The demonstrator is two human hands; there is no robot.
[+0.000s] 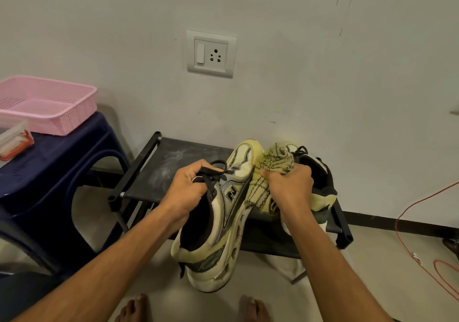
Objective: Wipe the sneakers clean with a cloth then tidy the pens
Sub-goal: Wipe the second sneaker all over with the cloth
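My left hand (190, 190) grips a pale yellow and white sneaker (223, 219) by its laces and tongue, holding it tilted above the front of a low black shoe rack (154, 170). Bunched in my right hand (289, 185) is a yellow cloth with dark lines (269, 170), pressed against the sneaker's side near the toe. A second sneaker (320, 180) stands on the rack behind my right hand, partly hidden. No pens are visible.
A dark blue plastic stool (54, 172) at the left carries a pink basket (47, 103) and a clear box with red clips (15, 140). An orange cable (407, 222) runs over the floor at the right. A wall socket (211, 53) sits above. My bare feet (193, 306) are below.
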